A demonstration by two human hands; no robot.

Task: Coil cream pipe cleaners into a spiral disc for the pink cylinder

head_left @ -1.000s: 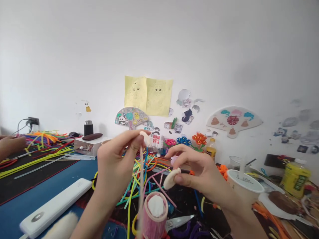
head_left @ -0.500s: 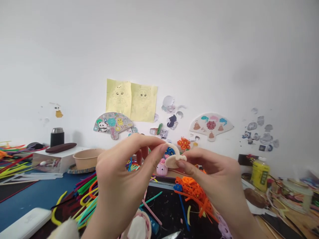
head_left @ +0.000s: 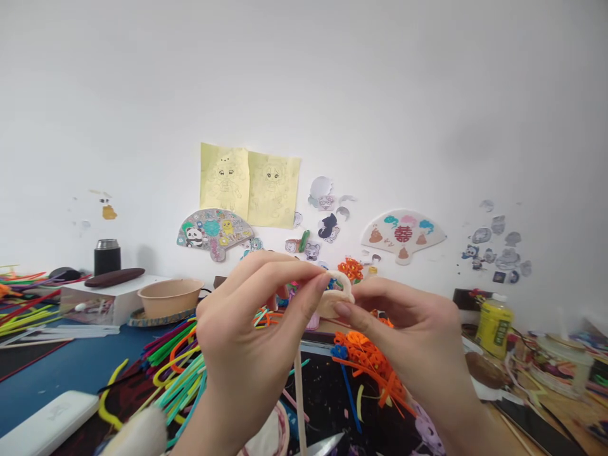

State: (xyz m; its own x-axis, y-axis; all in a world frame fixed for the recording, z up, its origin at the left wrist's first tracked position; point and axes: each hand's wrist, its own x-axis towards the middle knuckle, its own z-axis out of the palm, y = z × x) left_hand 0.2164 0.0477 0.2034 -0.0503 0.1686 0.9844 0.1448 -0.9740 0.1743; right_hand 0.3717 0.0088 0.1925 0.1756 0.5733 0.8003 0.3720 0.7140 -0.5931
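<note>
The left hand (head_left: 247, 345) pinched the cream pipe cleaner (head_left: 299, 396) between thumb and forefinger. Just right of it, the right hand (head_left: 418, 345) closed its fingertips on the coiled end. The loose tail hung down near the orange pipe cleaners (head_left: 370, 364).

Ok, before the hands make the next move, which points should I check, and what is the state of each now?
1. Left hand pinches the cream pipe cleaner beside its coil: ok.
2. Right hand grips the coiled disc: ok.
3. Its lower end untangled: cannot tell, it leaves the frame.
4. Coil's end tucked in: cannot tell, fingers hide it.
5. Scissors blade apart from both hands: ok.
</note>
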